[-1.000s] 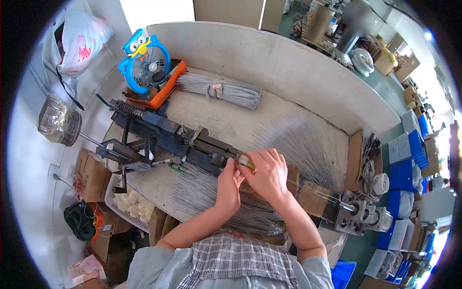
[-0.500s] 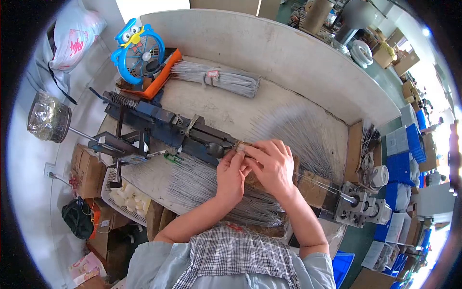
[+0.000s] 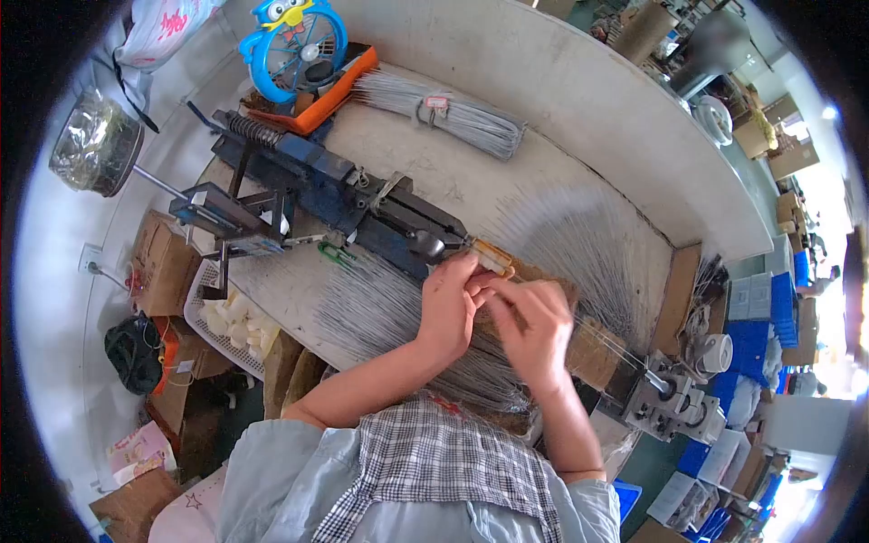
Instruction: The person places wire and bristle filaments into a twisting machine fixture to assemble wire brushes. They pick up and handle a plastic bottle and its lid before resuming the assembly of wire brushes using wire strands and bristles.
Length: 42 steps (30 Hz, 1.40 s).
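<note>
Both my hands meet near the right end of a long dark metal fixture (image 3: pixel 339 192). My left hand (image 3: pixel 450 303) has its fingers pressed together beside a small yellowish piece (image 3: pixel 490 257) at the fixture's tip. Just right of it, my right hand (image 3: pixel 536 328) is closed, fingertips pinched near the left fingers; what they grip is too small to make out. Loose thin grey wires (image 3: pixel 371 299) lie beneath and left of my hands. More wires (image 3: pixel 579 244) fan out behind them on the table.
A tied wire bundle (image 3: pixel 444 110) lies at the back, near an orange tray (image 3: pixel 337 94) with a blue fan (image 3: pixel 291 50). A metal mechanism (image 3: pixel 674 398) stands at the right. A white basket (image 3: pixel 210 317) sits lower left. Green-handled snips (image 3: pixel 337 254) lie by the fixture.
The view has shifted and tilted. My right hand has moved from above the fixture's tip to below it, leaving the yellowish piece more exposed. My left hand stays beside the tip.
</note>
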Each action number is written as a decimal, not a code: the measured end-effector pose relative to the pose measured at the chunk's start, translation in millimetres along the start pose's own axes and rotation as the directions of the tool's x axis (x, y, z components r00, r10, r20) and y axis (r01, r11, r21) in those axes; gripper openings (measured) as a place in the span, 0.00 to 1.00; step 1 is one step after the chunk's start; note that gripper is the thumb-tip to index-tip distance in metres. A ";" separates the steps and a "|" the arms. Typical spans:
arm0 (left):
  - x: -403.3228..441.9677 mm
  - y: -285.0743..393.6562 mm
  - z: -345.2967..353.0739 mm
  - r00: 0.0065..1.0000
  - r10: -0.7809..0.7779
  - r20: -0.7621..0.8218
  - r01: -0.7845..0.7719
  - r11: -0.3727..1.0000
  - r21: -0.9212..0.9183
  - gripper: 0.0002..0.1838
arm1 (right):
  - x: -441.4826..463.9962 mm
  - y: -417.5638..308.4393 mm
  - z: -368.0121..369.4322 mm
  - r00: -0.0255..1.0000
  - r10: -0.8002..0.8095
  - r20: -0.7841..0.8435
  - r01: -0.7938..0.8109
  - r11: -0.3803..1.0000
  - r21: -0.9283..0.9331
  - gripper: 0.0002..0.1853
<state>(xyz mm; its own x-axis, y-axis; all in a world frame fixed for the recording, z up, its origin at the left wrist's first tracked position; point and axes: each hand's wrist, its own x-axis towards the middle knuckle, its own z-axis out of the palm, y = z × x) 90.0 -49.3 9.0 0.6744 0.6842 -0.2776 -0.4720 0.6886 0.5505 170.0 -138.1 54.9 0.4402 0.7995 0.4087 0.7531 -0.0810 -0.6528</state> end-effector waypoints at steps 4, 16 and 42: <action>1.9 5.2 -12.1 0.994 -0.102 0.038 0.100 0.993 0.061 0.17 | -12.4 12.2 22.1 0.866 0.380 0.324 -0.498 0.710 0.499 0.16; 3.7 -5.2 -4.6 0.998 0.052 0.023 -0.054 0.995 0.084 0.10 | -12.4 10.5 15.7 0.943 0.310 0.120 -0.331 0.908 0.257 0.22; 3.2 -5.9 3.4 0.996 0.037 -0.081 -0.036 0.999 0.010 0.09 | 5.5 14.7 19.6 0.970 0.195 0.146 -0.221 0.957 0.188 0.22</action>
<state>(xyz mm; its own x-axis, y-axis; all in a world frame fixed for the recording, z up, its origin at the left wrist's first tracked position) 96.9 -52.0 7.5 0.6083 0.7262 -0.3204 -0.4903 0.6612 0.5678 173.9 -123.3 35.1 0.5024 0.8465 0.1761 0.5315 -0.1417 -0.8351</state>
